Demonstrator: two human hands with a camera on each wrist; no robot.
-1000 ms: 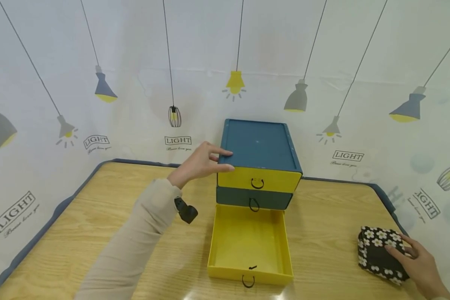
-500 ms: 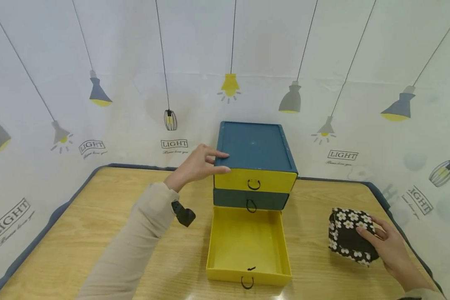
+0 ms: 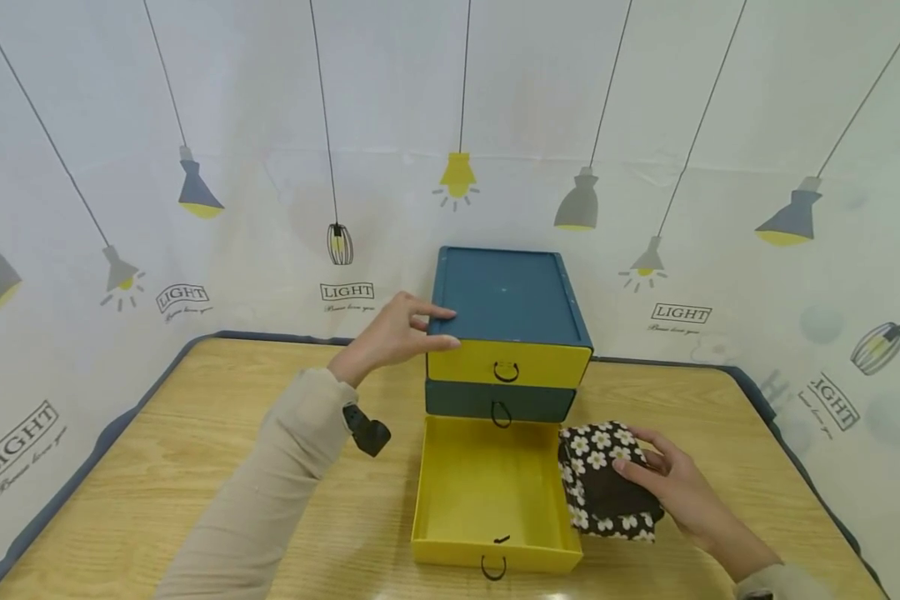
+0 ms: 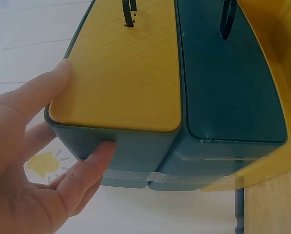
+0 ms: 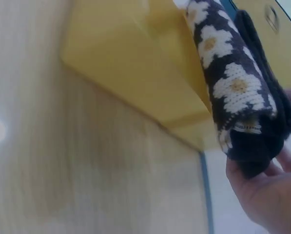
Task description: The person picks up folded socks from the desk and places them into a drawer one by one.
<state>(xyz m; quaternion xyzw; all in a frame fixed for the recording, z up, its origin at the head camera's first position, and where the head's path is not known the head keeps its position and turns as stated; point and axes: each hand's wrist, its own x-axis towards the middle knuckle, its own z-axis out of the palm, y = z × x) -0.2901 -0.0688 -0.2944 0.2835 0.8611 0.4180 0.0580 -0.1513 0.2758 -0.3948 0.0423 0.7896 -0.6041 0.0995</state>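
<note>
At the back centre stands a small drawer unit [image 3: 506, 292] with a blue top, a yellow upper drawer [image 3: 465, 363] and a dark teal middle drawer [image 3: 457, 400]. The yellow bottom drawer [image 3: 487, 475] is pulled out. My left hand [image 3: 397, 333] rests with straight fingers on the unit's front left corner; the left wrist view shows fingertips [image 4: 104, 151] touching its side. My right hand [image 3: 686, 492] grips a folded black knit cloth [image 3: 607, 483] with white daisies, thumb on its plain black patch. In the head view, the cloth overlaps the bottom drawer's right wall.
Black loop handles [image 3: 506, 372] stick out from the drawer fronts. The wooden table [image 3: 270, 467] extends to both sides, with a dark blue edge [image 3: 270, 336]. Behind it hangs a pale curtain [image 3: 390, 100] printed with lamps.
My right hand has carried the folded cloth leftward from the table's right side to the bottom drawer's right wall. The left hand has stayed on the unit's corner. The head view has shifted slightly.
</note>
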